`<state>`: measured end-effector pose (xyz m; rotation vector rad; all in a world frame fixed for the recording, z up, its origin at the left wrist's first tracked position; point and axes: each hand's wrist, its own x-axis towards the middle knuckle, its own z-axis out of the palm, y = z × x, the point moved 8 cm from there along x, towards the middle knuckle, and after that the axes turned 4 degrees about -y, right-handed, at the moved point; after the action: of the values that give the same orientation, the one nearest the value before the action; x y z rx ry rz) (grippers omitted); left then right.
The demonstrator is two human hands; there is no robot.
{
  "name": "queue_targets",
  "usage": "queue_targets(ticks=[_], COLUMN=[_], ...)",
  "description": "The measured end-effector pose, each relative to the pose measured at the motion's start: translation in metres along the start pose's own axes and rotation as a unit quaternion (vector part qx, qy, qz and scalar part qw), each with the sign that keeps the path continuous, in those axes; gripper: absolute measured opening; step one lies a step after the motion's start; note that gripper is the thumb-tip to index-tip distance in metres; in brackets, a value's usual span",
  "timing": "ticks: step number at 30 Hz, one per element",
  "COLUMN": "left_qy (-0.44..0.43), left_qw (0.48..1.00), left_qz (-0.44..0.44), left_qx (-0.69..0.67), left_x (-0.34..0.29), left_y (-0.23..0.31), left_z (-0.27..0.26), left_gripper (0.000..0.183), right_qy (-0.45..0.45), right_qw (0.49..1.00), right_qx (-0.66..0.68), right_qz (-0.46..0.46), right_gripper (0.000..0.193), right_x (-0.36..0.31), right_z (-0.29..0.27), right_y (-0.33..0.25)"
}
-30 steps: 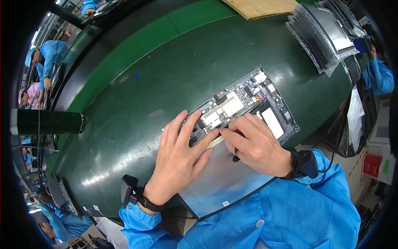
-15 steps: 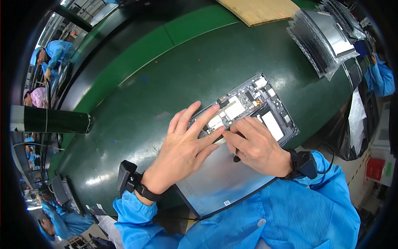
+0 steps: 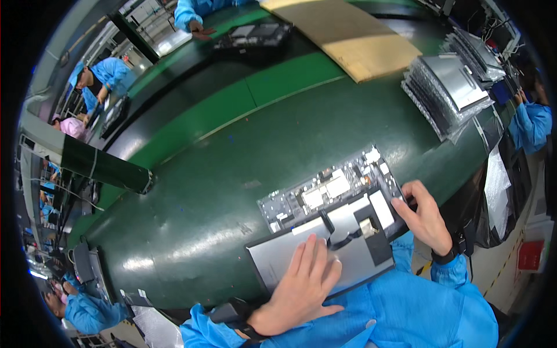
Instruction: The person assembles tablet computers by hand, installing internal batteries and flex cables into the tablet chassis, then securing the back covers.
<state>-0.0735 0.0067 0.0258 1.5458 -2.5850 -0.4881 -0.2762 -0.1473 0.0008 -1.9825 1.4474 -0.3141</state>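
Note:
An opened laptop base (image 3: 279, 207) lies on the green table, its circuit board (image 3: 336, 187) exposed. Against its near side rests a silver display panel (image 3: 270, 255), back face up, with a dark ribbon cable (image 3: 344, 238) and a small pale connector piece (image 3: 368, 228) on it. My left hand (image 3: 301, 290) lies over the panel, fingers stretched out and holding nothing. At the base's right edge is my right hand (image 3: 428, 217), thumb on top and the other fingers bent round the edge; their tips are partly hidden.
Bubble-wrapped panels (image 3: 447, 95) are stacked at the far right. A wooden board (image 3: 360, 43) lies across the back edge. A green post (image 3: 107, 165) stands at left. Beyond, co-workers in blue, one hand (image 3: 200, 29) near another opened device (image 3: 252, 37).
My left hand has gone from the circuit board down onto the panel. My right hand has left the middle for the base's right edge, uncovering the ribbon cable. The view has shifted.

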Motion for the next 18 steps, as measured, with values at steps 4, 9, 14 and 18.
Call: queue_targets(ticks=[4,9,14,18], left_qy=[-0.018,0.088,0.169,0.226], left_qw=[0.998,0.995,0.957,0.929], left_qz=[-0.001,-0.011,-0.176,-0.243], left_qx=[0.068,0.048,0.154,0.164], left_x=[-0.007,-0.012,-0.008,-0.02], left_y=[0.005,-0.047,-0.19,-0.292], left_z=[0.013,-0.016,-0.099,-0.1], left_gripper=[0.087,0.08,0.067,0.057], right_qy=[-0.081,-0.091,-0.118,-0.131], right_qw=[0.912,0.825,0.766,0.735], right_qx=[0.402,0.558,0.627,0.662], right_qz=[0.028,0.016,-0.078,-0.057], right_gripper=[0.029,0.053,0.058,0.057], right_x=[-0.011,0.026,0.189,0.283], right_z=[0.023,0.045,0.101,0.182], right_y=[0.018,-0.021,-0.12,-0.21])
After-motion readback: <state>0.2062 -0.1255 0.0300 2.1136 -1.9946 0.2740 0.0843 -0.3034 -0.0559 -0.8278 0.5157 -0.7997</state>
